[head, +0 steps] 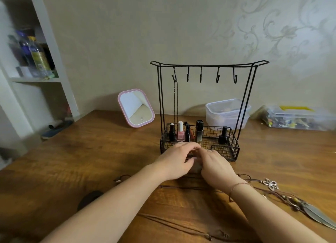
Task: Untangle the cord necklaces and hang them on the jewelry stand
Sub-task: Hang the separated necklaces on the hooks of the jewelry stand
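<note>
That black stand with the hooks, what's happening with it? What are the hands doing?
A person is sorting cord necklaces to hang on the jewelry stand. One thin necklace already hangs from the leftmost hook; the other hooks are bare. Both hands, the left hand and the right hand, meet right in front of the stand's wire basket, which holds small bottles. What the hands are working on is hidden. More cord necklaces lie on the wooden table, one with a metal flower and feathers.
</note>
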Motion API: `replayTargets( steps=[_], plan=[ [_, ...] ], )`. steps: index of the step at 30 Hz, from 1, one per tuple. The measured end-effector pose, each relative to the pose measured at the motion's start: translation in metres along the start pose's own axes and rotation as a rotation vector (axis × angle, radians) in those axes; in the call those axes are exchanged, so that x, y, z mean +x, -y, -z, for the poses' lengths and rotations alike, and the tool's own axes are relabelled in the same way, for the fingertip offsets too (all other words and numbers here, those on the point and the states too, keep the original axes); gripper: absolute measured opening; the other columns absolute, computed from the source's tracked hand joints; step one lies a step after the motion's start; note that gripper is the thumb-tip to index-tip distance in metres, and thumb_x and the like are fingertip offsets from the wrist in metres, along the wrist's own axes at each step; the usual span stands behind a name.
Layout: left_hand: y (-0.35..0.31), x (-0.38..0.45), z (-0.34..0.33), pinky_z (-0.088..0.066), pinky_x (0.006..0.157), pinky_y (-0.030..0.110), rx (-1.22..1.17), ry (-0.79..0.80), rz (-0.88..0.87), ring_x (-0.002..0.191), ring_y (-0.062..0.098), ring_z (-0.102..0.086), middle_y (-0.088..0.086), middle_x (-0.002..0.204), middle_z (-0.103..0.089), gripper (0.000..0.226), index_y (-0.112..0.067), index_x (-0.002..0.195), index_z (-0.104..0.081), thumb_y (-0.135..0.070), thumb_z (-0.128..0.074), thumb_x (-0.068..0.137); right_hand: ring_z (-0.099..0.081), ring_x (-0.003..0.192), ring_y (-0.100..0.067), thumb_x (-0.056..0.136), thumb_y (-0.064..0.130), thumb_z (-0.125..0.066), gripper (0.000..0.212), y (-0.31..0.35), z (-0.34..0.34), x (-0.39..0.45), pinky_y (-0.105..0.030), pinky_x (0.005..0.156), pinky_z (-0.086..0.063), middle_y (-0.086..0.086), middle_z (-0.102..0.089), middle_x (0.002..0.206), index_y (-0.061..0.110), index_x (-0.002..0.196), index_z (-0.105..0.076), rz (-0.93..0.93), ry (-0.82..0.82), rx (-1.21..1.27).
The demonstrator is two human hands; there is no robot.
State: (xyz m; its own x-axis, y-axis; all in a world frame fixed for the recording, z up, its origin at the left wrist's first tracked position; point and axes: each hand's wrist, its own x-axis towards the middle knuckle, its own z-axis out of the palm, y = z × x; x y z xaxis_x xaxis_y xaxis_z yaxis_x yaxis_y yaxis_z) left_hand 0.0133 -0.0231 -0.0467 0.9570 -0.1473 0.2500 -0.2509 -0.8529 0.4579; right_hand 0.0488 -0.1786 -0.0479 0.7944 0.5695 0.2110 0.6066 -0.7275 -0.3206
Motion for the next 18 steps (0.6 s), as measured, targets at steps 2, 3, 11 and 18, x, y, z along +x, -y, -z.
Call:
replayTargets(
  steps=[2,3,11,18],
  plan=[
    [-0.001,0.002,-0.004,-0.049,0.099,0.038,-0.099,0.044,0.069,0.118,0.016,-0.057,-0.002,0.132,-0.059,0.044,-0.037,0.140,-0.041,-0.029,-0.054,0.098,-0.054,0.080,-0.021,0.095,0.020,-0.054,0.007,-0.002,0.009,-0.001,-0.019,0.060,-0.041,0.006,-0.057,0.084,0.020,0.097,-0.047,-0.015,-0.096,0.213],
    [-0.003,0.003,-0.005,-0.052,0.092,0.037,-0.136,0.042,0.088,0.107,0.016,-0.061,-0.001,0.122,-0.064,0.040,-0.034,0.138,-0.045,-0.029,-0.054,0.099,-0.052,0.071,-0.019,0.095,0.017,-0.054,0.007,-0.004,0.013,-0.001,-0.016,0.053,-0.039,0.007,-0.055,0.077,0.019,0.093,-0.047,-0.035,-0.143,0.298],
    [0.000,0.006,0.019,-0.058,0.071,0.036,-0.458,-0.105,0.137,0.053,0.006,-0.055,-0.012,0.056,-0.060,0.012,-0.019,0.101,-0.070,-0.021,-0.059,0.097,-0.061,0.062,-0.002,0.088,0.033,-0.068,0.011,-0.038,0.049,-0.010,-0.016,0.057,-0.048,0.003,-0.069,0.072,0.024,0.084,-0.068,0.051,-0.180,0.516],
    [-0.003,0.001,0.047,-0.050,0.054,0.029,-0.720,-0.028,0.124,0.052,0.011,-0.048,0.005,0.071,-0.057,0.011,-0.010,0.100,-0.067,-0.012,-0.056,0.098,-0.059,0.061,0.006,0.090,0.027,-0.065,0.009,-0.055,0.061,-0.014,-0.014,0.056,-0.044,0.016,-0.067,0.065,0.020,0.084,-0.068,0.049,-0.293,0.648]
  ],
)
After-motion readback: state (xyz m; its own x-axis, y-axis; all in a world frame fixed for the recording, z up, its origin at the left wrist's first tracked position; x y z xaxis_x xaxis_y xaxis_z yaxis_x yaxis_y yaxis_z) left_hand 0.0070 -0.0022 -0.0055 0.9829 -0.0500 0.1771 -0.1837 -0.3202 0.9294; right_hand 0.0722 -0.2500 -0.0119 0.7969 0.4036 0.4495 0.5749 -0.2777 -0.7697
